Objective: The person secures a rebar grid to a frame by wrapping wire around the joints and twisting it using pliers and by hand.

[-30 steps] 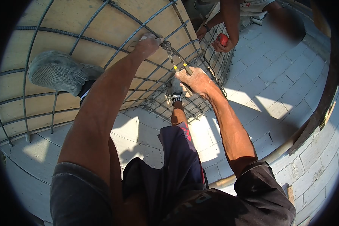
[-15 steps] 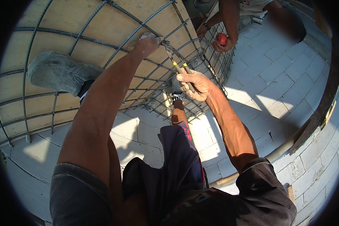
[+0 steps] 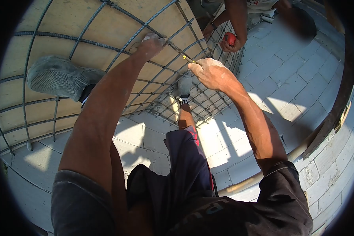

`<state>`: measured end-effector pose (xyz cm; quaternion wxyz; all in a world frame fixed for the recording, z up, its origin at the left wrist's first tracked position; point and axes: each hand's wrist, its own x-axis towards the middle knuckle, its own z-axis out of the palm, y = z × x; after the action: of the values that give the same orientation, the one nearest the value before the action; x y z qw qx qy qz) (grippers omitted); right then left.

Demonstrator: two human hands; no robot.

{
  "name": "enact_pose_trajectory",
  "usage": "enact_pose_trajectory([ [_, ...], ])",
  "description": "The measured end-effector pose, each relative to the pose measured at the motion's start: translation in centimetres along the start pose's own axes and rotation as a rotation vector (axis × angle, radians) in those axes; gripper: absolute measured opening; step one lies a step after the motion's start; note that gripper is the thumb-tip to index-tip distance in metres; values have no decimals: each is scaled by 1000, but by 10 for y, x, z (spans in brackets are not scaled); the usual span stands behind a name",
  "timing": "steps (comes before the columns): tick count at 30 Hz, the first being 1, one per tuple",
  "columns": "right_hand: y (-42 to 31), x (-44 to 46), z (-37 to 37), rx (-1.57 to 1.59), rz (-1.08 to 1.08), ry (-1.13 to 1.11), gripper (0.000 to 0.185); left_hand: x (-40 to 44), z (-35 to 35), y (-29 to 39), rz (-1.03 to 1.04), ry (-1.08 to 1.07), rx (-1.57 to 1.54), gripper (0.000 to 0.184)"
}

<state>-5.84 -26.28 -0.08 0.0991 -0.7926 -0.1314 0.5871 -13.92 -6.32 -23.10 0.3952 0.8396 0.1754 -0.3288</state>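
Note:
My right hand (image 3: 214, 73) is closed round the handles of the pliers (image 3: 188, 58), which have yellow marks. Their jaws point up and left to a crossing of the rebar grid (image 3: 145, 25), close to my left hand. My left hand (image 3: 151, 45) is closed at that crossing, with a thin wire loop beside it; what its fingers pinch is too small to make out. Behind the grid stands a plywood panel (image 3: 102, 23).
One shoe (image 3: 54, 77) of mine rests on the grid at left, the other (image 3: 185, 84) below the hands. At upper right a co-worker's hand (image 3: 231, 46) holds a red tool (image 3: 229, 38) beside more mesh. Grey block walls (image 3: 279, 74) curve around.
My right hand has turned and moved up and to the right, its elbow swung outward, and the pliers' handles have come together. My left hand has shifted slightly left.

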Motion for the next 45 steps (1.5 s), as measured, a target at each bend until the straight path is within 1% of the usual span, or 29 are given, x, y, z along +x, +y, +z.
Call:
enact_pose_trajectory([
  [1,-3,-1,-12,58,-110,-46,64,-7,-10,12,-55,-41,-24,45],
  [2,-9,-3,-26,285,199,-200,57,-12,-20,24,-108,-80,-49,42],
  [3,3,3,-20,653,231,-238,53,-17,-28,34,-163,-120,-76,42],
  [4,20,12,-9,1022,259,-273,49,-17,-27,33,-118,-96,-41,40],
  [5,33,16,-3,1204,262,-376,47,-16,-25,29,-74,-71,-6,40],
  [7,39,12,20,1422,227,-362,49,-16,-18,15,139,-13,192,39],
  [9,37,3,48,1671,215,-373,52,-17,-13,3,480,55,518,33],
  [10,30,-1,66,1751,193,-339,52,-20,-17,7,456,30,510,31],
  [11,29,2,96,1839,71,-313,52,-25,-23,14,432,8,502,30],
  [12,15,-3,115,1763,156,-175,47,-28,-27,18,408,-15,496,30],
  [13,-5,-4,132,1762,135,-84,48,-26,-28,18,422,-36,544,30],
  [15,-36,6,170,1912,114,25,50,-23,-26,13,452,-83,644,29],
  [16,-46,9,178,1940,104,84,51,-21,-24,10,386,-81,534,29],
  [18,-46,9,177,1858,104,89,49,-20,-21,9,254,-76,305,29],
  [19,-44,8,174,1811,107,92,48,-22,-21,10,349,-75,414,28],
  [21,-32,13,157,1639,265,39,43,-25,-27,9,533,-60,633,27],
  [22,-29,15,150,1551,341,11,41,-26,-27,10,510,-62,610,28],
  [25,-36,15,142,1197,318,144,36,-30,-31,19,403,-104,491,28],
  [26,-43,17,145,1259,342,186,35,-29,-33,23,340,-136,419,29],
  [28,-63,19,148,1384,391,263,34,-28,-32,19,313,-160,428,29],
  [29,-65,19,145,1499,478,192,35,-27,-31,17,355,-153,510,29],
  [30,-62,15,138,1693,438,61,36,-25,-28,16,400,-146,587,29],
  [32,-47,9,123,2054,335,-224,37,-27,-30,20,394,-170,617,27],
  [33,-39,7,123,2228,266,-300,38,-29,-32,22,392,-183,633,26],
  [36,-29,9,122,2350,205,-447,39,-32,-37,26,380,-184,558,24],
  [37,-28,7,121,2269,266,-383,39,-33,-37,25,408,-162,559,24],
  [40,-24,5,110,1618,348,-185,39,-33,-30,12,478,-105,564,23],
  [43,-35,-9,93,889,297,206,49,-31,-28,10,512,-74,587,22],
  [45,-28,-8,95,403,245,410,54,-33,-32,13,520,-85,602,22],
])
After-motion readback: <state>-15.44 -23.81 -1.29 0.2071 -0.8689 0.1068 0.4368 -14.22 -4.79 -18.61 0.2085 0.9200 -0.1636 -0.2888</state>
